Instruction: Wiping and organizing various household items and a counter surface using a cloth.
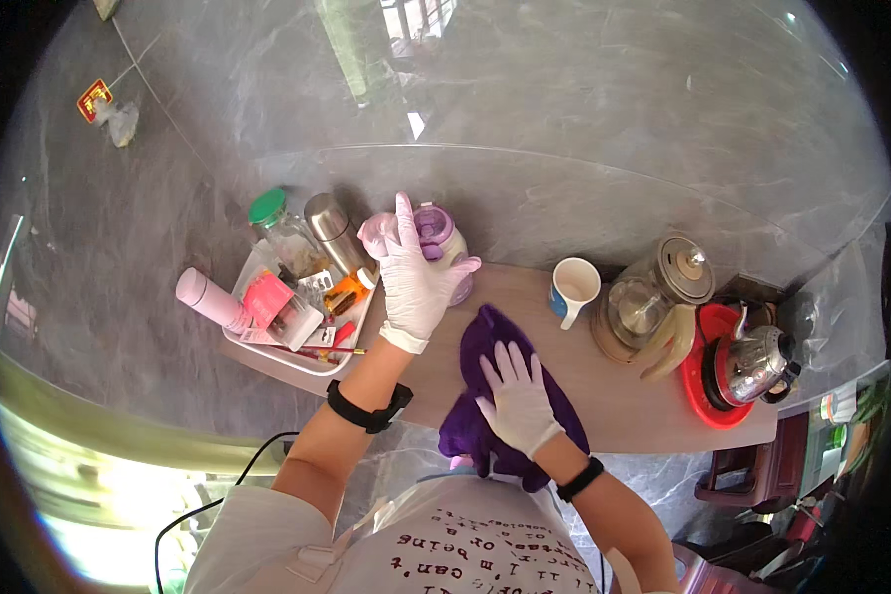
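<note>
My left hand [418, 286], in a white glove, reaches over the table with its index finger and thumb spread wide. It is in front of a white bottle with a purple lid [433, 224]; whether it touches the bottle cannot be seen. The other fingers are curled to the left. Below and to the right, my gloved right hand [520, 405] lies flat on a dark purple cloth [482, 338], its fingers apart. The cloth is bunched towards me and drapes over the table's near edge.
A white tray [286, 361] on the left holds a green-lidded glass jar [269, 208], a steel flask [332, 226], a pink bottle [206, 297] and small packets. To the right stand a mug [575, 286], a glass kettle [642, 297] and a steel kettle [750, 364] on a red tray [694, 386].
</note>
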The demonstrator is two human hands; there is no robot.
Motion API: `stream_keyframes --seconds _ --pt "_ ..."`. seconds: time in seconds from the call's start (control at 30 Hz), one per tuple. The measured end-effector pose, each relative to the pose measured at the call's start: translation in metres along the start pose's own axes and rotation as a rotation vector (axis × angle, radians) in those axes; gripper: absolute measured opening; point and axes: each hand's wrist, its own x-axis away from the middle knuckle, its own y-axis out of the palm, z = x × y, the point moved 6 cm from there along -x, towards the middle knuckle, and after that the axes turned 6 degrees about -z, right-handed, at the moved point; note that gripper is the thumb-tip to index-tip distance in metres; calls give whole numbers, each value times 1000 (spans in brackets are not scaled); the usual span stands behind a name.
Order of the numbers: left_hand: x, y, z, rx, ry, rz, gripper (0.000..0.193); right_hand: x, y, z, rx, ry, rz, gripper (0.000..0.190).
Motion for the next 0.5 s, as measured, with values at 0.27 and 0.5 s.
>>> stream_keyframes --seconds 0.27,0.5 --pt "-14 15 -11 57 -129 -123 106 80 -16 34 28 38 -81 62" --pt "-7 42 22 364 -91 -220 104 84 -18 38 12 48 -62 63"
